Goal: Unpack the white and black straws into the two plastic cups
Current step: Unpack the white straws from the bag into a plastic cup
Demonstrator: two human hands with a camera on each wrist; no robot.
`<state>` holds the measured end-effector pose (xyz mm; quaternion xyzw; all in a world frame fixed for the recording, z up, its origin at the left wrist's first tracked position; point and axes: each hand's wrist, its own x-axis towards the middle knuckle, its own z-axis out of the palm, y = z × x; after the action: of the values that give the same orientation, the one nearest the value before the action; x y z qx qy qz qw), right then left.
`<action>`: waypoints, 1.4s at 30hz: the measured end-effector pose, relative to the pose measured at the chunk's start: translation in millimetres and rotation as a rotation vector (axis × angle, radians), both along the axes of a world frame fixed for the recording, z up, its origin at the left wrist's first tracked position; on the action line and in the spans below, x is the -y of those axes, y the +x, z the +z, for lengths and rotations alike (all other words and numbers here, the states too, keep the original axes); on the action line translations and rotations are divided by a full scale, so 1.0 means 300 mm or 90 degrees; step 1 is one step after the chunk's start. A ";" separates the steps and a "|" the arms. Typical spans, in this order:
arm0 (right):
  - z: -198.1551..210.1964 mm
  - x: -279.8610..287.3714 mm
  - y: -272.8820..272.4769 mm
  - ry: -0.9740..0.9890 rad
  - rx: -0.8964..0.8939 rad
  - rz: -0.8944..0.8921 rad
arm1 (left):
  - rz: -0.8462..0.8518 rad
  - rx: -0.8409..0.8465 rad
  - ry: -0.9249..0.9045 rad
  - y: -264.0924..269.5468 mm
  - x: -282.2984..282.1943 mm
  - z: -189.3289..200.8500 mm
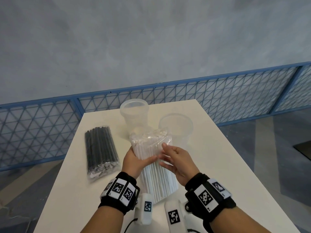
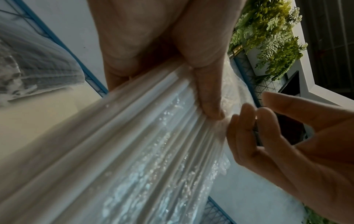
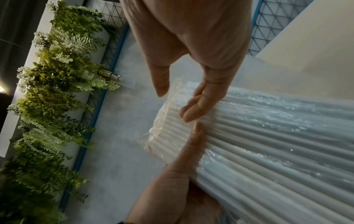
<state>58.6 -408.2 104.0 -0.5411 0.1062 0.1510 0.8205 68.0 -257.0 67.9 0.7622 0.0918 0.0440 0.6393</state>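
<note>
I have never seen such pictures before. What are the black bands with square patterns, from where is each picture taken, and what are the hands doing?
No machine here: a person works with bare hands. The black bands carry wrist cameras. The wide picture comes from a head camera; the two close pictures come from the wrists. The left hand grips a pack of white straws, still in clear wrap. The right hand touches that wrap. On the white table lie a wrapped pack of black straws and two empty plastic cups.

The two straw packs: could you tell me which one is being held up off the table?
The white straw pack, gripped by the left hand; the black straw pack lies flat on the table.
</note>
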 end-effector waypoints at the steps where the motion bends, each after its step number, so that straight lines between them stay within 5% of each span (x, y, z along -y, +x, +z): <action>1: 0.002 -0.004 0.000 -0.005 0.004 0.009 | -0.001 0.005 0.002 0.000 0.002 0.000; 14: 0.067 0.003 0.010 -0.014 0.063 0.044 | -0.019 -0.010 0.007 0.005 -0.003 -0.004; 17: 0.049 0.009 -0.003 -0.195 0.081 0.064 | -0.024 -0.012 0.022 0.002 -0.003 0.001; 21: -0.006 0.006 -0.015 -0.626 0.424 -0.078 | -0.031 -0.012 0.024 -0.005 -0.001 0.011; 23: -0.009 0.010 -0.005 -0.690 0.591 -0.123 | -0.038 -0.009 0.021 -0.008 -0.001 0.015; 30: 0.036 0.029 0.073 -0.849 0.759 -0.148 | -0.052 -0.001 0.038 -0.001 0.000 0.011; 35: 0.135 0.025 0.124 -0.794 0.756 -0.180 | -0.079 0.000 0.055 -0.005 0.006 0.027; 42: 0.267 0.037 0.232 -0.774 0.488 -0.038 | -0.122 -0.016 0.054 -0.012 0.011 0.043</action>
<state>128.3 -419.3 183.9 -0.9141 -0.1095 -0.1579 0.3570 64.4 -260.4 80.8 0.7943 0.0247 -0.0229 0.6066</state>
